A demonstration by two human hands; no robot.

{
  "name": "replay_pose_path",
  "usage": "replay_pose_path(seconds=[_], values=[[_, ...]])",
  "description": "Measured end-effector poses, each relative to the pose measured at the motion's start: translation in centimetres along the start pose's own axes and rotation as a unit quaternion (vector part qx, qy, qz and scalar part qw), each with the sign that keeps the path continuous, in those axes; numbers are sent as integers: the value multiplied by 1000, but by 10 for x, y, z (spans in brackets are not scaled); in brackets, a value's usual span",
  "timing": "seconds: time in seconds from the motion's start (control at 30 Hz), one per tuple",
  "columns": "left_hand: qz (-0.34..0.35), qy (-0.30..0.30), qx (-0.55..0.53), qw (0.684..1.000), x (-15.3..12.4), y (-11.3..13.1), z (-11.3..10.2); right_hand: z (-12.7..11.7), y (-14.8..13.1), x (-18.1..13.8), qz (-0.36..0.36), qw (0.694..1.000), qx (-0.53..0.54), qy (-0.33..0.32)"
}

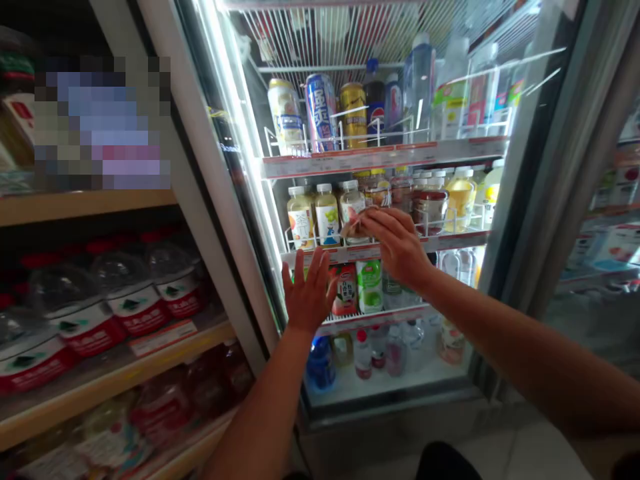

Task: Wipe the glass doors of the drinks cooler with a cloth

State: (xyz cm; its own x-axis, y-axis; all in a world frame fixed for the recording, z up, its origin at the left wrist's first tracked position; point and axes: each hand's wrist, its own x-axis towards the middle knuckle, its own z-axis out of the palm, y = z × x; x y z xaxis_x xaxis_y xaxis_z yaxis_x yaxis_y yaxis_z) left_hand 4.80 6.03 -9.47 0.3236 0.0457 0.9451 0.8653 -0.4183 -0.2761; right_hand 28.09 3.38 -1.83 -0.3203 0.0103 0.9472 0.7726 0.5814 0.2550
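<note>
My right hand (397,243) is closed on a crumpled brownish cloth (356,223), held in front of the middle shelf of a lit drinks fridge. Lower and to the left, my left hand (309,293) has its fingers spread, palm toward the fridge, and holds nothing. Streaks of reflected light suggest a glass door between my hands and the drinks; whether the left palm touches it I cannot tell. Behind the cloth stands a white-capped bottle (351,197), partly hidden. Beside it are two more white-capped bottles, one with a green-fruit label (327,217).
Tall cans (321,113) and bottles fill the upper fridge shelf; a blue bottle (321,363) stands at the bottom. Left of the metal frame (200,167), a wooden shelf (120,373) carries red-labelled water bottles (135,300). Another glass-fronted display (600,267) is at right.
</note>
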Motion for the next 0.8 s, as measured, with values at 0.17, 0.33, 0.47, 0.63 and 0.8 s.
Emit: replay_pose_path(seconds=[0.17,0.33,0.47,0.63,0.8], values=[[4,11,9,1000,-1,0,0,5,-3,4,25,999,-20,41],[3,13,24,1000,-1,0,1,2,-5,-11,-55,997,-6,-50],[1,12,18,1000,0,1,0,-5,4,-9,-19,1000,-14,-13],[-2,12,14,1000,-1,1,0,-11,11,-29,-18,1000,-13,-19],[6,17,30,999,-1,0,1,-22,28,-28,-15,1000,-21,-10]])
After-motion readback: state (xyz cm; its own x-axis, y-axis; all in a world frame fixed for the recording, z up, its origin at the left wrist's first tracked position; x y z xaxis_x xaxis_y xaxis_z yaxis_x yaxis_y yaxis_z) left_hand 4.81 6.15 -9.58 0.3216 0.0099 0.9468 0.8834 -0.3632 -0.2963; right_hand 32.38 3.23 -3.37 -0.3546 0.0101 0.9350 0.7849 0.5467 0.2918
